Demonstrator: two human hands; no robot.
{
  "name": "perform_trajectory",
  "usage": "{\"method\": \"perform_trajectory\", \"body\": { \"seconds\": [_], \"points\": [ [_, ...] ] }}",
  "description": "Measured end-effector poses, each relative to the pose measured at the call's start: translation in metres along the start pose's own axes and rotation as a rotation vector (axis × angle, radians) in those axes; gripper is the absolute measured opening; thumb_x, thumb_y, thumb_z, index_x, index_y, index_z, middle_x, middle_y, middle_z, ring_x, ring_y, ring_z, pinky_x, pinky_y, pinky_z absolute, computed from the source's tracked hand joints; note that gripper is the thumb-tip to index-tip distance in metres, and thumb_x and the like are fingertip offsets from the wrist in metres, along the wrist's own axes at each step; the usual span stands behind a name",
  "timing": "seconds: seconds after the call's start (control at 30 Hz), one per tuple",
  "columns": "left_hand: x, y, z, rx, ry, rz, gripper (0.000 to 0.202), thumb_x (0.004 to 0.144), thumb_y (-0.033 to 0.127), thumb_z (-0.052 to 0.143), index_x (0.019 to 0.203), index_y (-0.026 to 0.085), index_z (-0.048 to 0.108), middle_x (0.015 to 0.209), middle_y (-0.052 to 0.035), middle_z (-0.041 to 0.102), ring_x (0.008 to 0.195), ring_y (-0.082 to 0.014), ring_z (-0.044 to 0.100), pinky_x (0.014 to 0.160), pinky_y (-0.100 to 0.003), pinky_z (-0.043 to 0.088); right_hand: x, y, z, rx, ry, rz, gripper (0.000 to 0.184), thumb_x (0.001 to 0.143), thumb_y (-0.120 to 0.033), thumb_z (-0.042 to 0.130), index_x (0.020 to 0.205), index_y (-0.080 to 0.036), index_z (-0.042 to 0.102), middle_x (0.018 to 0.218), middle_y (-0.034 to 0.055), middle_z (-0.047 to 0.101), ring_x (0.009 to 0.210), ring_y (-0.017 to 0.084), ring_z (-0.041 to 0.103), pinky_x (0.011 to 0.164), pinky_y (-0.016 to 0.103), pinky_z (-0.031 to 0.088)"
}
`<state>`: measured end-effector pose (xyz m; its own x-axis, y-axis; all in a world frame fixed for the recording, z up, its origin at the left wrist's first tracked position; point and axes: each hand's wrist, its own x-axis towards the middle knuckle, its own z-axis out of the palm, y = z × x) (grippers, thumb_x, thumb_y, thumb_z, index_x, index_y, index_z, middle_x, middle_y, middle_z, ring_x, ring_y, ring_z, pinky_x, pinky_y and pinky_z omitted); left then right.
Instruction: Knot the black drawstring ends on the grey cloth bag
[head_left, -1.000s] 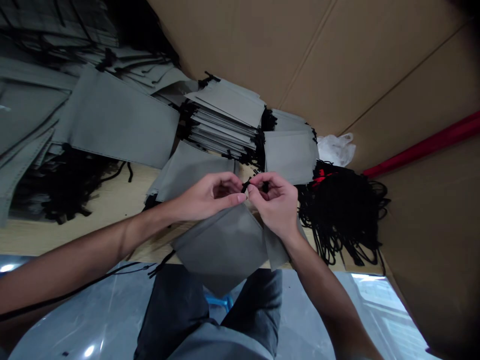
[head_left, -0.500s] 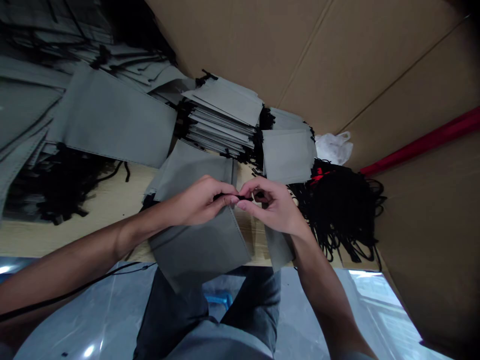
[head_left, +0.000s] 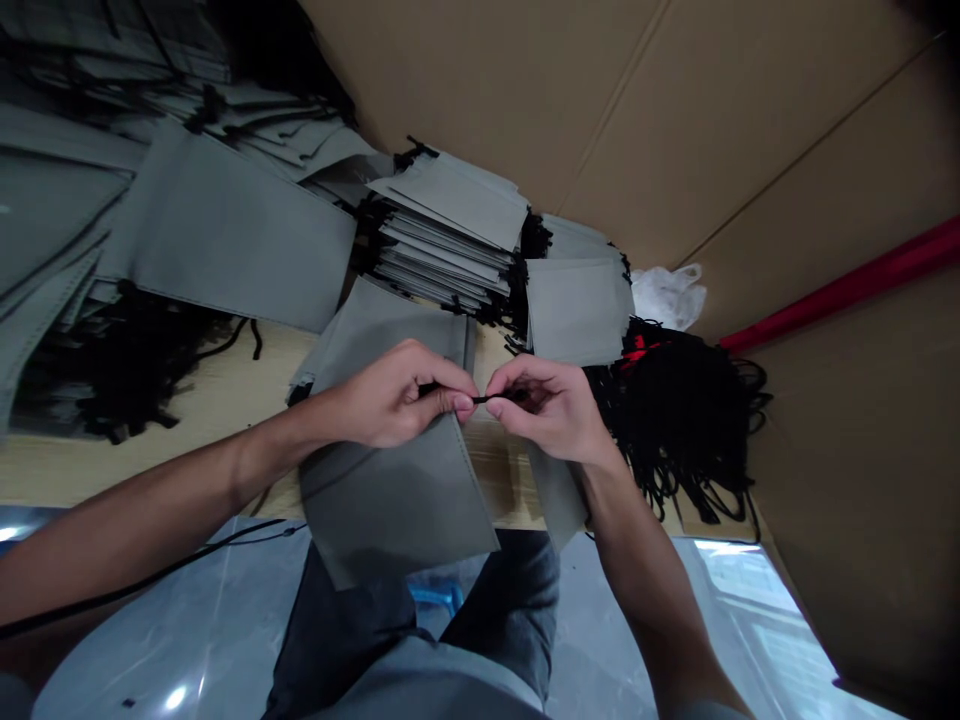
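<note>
My left hand (head_left: 394, 400) pinches the top corner of a grey fabric pouch (head_left: 397, 500) that hangs down over the front edge of the wooden table (head_left: 217, 400). My right hand (head_left: 551, 405) is right beside it, its fingertips pinching a thin black cord (head_left: 491, 398) that runs between the two hands at the pouch's top edge. Another grey pouch (head_left: 555, 490) lies under my right wrist. A tangle of black cords (head_left: 690, 420) sits just right of my right hand.
A stack of grey pouches (head_left: 450, 240) stands behind my hands, with one more grey pouch (head_left: 577, 310) to its right. More grey fabric pieces (head_left: 225, 235) and black cords (head_left: 127, 365) lie at the left. Cardboard walls (head_left: 675, 120) and a red bar (head_left: 847, 285) close the back and right.
The pouch swung from the middle to hang lower left under my left hand. Both hands stayed close together; the black cord now shows stretched between the fingertips.
</note>
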<state>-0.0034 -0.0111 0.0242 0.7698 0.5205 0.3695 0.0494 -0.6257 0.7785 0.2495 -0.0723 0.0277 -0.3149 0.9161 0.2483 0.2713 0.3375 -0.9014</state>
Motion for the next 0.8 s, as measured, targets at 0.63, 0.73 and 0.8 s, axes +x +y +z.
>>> {"method": "perform_trajectory", "body": {
  "seconds": [0.63, 0.73, 0.8],
  "points": [
    [0.001, -0.004, 0.006, 0.002, 0.029, -0.104, 0.038, 0.114, 0.043, 0.057, 0.099, 0.017, 0.081, 0.075, 0.0009, 0.072, 0.061, -0.0107, 0.057, 0.055, -0.021, 0.038, 0.000, 0.007, -0.009, -0.278, 0.055, -0.223, 0.012, 0.109, -0.029, 0.082, 0.120, -0.028, 0.087, 0.109, 0.0036, 0.087, 0.088, 0.018, 0.077, 0.069, 0.031, 0.057],
    [0.002, -0.005, 0.004, 0.046, 0.045, -0.075, 0.033, 0.112, 0.035, 0.058, 0.093, 0.018, 0.079, 0.072, 0.0010, 0.071, 0.058, -0.0100, 0.055, 0.056, -0.021, 0.038, 0.000, 0.007, -0.008, -0.323, 0.032, -0.249, 0.007, 0.110, -0.026, 0.081, 0.115, -0.026, 0.086, 0.104, 0.0027, 0.087, 0.086, 0.018, 0.077, 0.075, 0.032, 0.059],
    [0.002, -0.006, 0.004, 0.074, 0.065, -0.055, 0.030, 0.110, 0.029, 0.058, 0.089, 0.018, 0.077, 0.073, 0.0003, 0.072, 0.061, -0.0107, 0.058, 0.059, -0.022, 0.040, 0.000, 0.008, -0.008, -0.341, 0.027, -0.260, 0.006, 0.110, -0.025, 0.080, 0.111, -0.024, 0.086, 0.101, 0.0024, 0.086, 0.083, 0.017, 0.076, 0.076, 0.031, 0.059]
  ]
}}
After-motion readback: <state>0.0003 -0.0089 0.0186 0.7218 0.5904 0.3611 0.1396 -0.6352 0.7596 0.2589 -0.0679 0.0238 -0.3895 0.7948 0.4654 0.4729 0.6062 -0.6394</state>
